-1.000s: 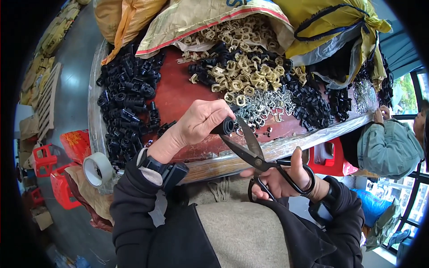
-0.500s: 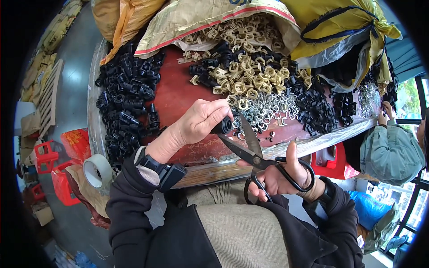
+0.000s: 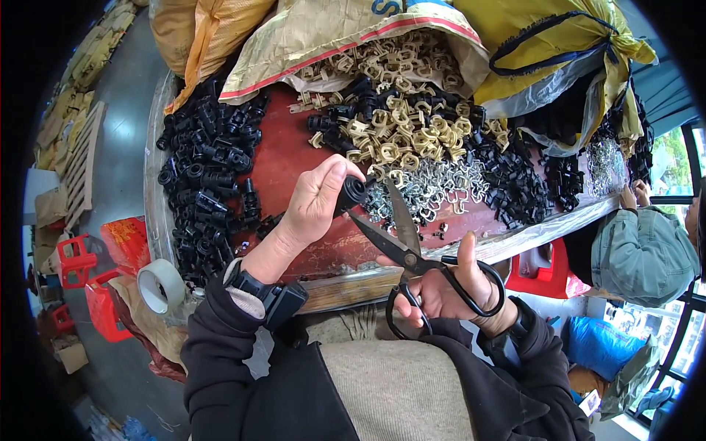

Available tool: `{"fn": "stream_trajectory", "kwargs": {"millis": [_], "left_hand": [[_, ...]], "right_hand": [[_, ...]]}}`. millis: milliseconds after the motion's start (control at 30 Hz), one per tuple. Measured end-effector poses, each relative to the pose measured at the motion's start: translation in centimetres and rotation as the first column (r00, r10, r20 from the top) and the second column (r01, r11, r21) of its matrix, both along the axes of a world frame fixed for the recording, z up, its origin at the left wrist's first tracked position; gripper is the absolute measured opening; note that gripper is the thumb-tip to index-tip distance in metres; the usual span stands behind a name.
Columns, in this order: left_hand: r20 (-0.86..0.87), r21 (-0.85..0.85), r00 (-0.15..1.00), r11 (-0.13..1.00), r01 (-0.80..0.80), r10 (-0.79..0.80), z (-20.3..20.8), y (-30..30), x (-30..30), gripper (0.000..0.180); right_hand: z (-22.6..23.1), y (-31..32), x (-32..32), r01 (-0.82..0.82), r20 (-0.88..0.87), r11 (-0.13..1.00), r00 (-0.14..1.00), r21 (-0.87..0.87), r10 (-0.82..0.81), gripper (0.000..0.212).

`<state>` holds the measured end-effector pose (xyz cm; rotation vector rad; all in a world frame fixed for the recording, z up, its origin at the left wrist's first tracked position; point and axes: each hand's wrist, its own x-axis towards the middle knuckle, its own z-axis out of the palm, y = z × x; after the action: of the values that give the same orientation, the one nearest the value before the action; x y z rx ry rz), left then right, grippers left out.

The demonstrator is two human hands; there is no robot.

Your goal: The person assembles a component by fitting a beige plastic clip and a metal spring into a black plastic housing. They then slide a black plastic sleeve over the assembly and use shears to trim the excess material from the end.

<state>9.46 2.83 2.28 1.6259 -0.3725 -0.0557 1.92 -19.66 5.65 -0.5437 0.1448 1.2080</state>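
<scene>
My left hand [image 3: 315,206] grips a black round-ended plastic fitting [image 3: 354,190] between thumb and fingers, its ringed end facing right. Black-handled scissors [image 3: 401,248] are in my right hand [image 3: 460,288], whose fingers and thumb pass through the loops. The blades stand apart, tips up and to the left, one tip close beneath the fitting. Behind the blades lie a pile of silvery metal clips [image 3: 430,187] and a heap of beige plastic clips [image 3: 412,132]. More black fittings [image 3: 213,165] are heaped on the left of the red tabletop [image 3: 283,140].
A woven sack [image 3: 294,51] spills beige clips at the back. Small black parts [image 3: 507,176] lie to the right, near a yellow bag [image 3: 533,37]. A tape roll [image 3: 160,287] hangs at the left table edge. A co-worker in a green jacket [image 3: 640,253] works at far right.
My left hand has shifted left and turned, showing more of the fitting's ringed end. The scissors have moved a little left with my right hand, blades still apart.
</scene>
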Motion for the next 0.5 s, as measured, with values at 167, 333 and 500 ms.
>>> {"fn": "stream_trajectory", "kwargs": {"millis": [167,333,500], "left_hand": [[-0.145,-0.126,0.988,0.989,-0.074,0.056,-0.3,-0.3,-0.4,0.034],[-0.153,-0.234,0.980,0.958,-0.164,0.130,-0.9,-0.8,-0.1,0.036],[-0.192,-0.240,0.965,0.944,-0.225,0.181,-1.2,-1.3,-0.1,0.039]], "right_hand": [[-0.3,0.4,0.2,0.010,0.039,0.999,0.999,0.042,-0.011,0.111],[-0.8,0.8,0.4,0.036,0.033,0.997,0.999,0.064,-0.038,0.111],[-0.7,1.6,0.4,0.102,-0.025,0.991,0.995,0.083,-0.101,0.111]]}}
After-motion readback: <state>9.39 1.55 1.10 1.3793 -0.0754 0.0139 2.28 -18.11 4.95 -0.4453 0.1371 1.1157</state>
